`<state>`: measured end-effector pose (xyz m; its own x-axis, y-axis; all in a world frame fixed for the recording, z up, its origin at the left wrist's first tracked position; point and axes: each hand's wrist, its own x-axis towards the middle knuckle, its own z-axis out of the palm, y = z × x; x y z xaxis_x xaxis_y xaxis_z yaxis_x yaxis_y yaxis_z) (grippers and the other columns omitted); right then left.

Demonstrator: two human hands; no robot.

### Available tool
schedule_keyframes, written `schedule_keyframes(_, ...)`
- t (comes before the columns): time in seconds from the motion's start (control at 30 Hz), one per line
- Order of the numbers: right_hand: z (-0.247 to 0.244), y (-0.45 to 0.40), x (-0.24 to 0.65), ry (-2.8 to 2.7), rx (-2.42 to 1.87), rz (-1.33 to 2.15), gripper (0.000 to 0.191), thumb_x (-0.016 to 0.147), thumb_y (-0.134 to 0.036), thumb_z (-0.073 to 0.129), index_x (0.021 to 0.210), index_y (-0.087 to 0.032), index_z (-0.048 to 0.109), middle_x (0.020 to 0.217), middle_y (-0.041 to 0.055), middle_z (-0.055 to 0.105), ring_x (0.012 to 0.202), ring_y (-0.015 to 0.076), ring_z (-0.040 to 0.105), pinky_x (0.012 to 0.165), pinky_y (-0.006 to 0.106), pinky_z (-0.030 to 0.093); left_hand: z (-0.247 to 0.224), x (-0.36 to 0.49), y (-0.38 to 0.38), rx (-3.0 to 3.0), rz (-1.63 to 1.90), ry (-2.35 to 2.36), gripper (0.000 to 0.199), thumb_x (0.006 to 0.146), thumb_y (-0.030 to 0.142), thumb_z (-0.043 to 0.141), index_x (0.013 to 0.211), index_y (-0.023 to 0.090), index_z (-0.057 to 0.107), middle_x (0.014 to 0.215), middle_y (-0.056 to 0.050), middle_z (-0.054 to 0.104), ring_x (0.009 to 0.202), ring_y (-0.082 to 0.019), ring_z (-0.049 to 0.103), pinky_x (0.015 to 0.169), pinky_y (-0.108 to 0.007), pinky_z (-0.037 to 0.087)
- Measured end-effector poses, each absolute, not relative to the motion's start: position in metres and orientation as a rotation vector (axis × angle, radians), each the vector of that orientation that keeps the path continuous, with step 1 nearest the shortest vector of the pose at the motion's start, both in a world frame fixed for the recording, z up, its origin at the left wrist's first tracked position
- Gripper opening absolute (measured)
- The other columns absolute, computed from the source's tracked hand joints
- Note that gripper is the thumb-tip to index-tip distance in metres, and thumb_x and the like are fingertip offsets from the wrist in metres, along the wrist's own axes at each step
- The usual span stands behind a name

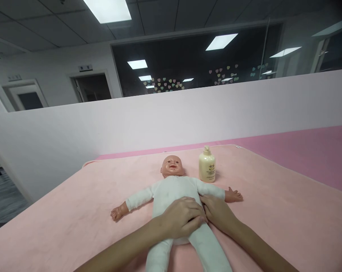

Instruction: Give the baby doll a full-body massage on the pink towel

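Pink fleece blanket (273,211) covers the bench, and the baby doll (173,189) lies on its back in the middle of it, head toward the far side, arms spread. My left hand (183,221) rests flat on the doll's belly, fingers (195,215) curved over the white suit without pinching it; my right hand (218,211) lies beside it on the doll's right flank, fingers loose, touching the left hand. Neither grasps anything. I judge this as the pressing or rubbing step on the tummy; the next stroke calls for light, even pressure so the suit does not bunch. A cream pump bottle (207,165) stands upright just right of the doll's head, near its outstretched arm. Open blanket lies left and right; the far edge meets a low white wall (102,124).
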<state>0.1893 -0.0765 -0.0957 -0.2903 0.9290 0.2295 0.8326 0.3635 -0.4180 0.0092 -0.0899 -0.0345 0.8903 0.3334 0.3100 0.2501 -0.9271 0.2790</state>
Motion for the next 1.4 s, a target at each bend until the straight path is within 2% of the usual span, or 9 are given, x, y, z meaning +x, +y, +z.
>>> schedule_keyframes(0.77,-0.0957,-0.0778,0.1898,-2.181,-1.527,0.305,0.031,0.079,-0.011,0.033,0.080,-0.015,0.063,0.079,0.0076,0.064,0.073,0.0163,0.056,0.069,0.026,0.038,-0.0352,0.0086,-0.0887,2.801,0.503,0.457,0.039,0.095,0.030,0.028,0.093,0.018,0.065,0.095,-0.006,0.068,0.089,-0.016,0.059,0.093,-0.032,0.040)
schedule_keyframes(1.17,-0.0943,-0.0777,0.1893,-2.196,-1.520,0.293,0.030,0.080,-0.012,0.033,0.080,-0.015,0.063,0.080,0.0076,0.065,0.074,0.0156,0.057,0.069,0.026,0.039,-0.0339,0.0092,-0.0893,2.806,0.518,0.443,0.033,0.093,0.024,0.032,0.092,0.016,0.064,0.097,-0.006,0.068,0.090,-0.016,0.061,0.095,-0.031,0.039)
schedule_keyframes(1.3,-0.0949,-0.0786,0.1895,-2.200,-1.518,0.285,0.029,0.081,-0.014,0.034,0.080,-0.015,0.063,0.078,0.0072,0.064,0.072,0.0154,0.056,0.067,0.026,0.038,-0.0306,0.0066,-0.0906,2.802,0.475,0.435,0.032,0.094,0.024,0.032,0.097,0.018,0.063,0.104,-0.004,0.067,0.099,-0.015,0.059,0.100,-0.030,0.034)
schedule_keyframes(1.4,-0.0972,-0.0770,0.1899,-2.221,-1.510,0.288,0.024,0.081,-0.016,0.038,0.081,-0.015,0.062,0.079,0.0071,0.064,0.070,0.0153,0.055,0.064,0.026,0.036,-0.0279,0.0038,-0.0910,2.823,0.413,0.395,0.031,0.094,0.025,0.032,0.106,0.024,0.060,0.116,0.001,0.064,0.115,-0.015,0.051,0.109,-0.034,0.022)
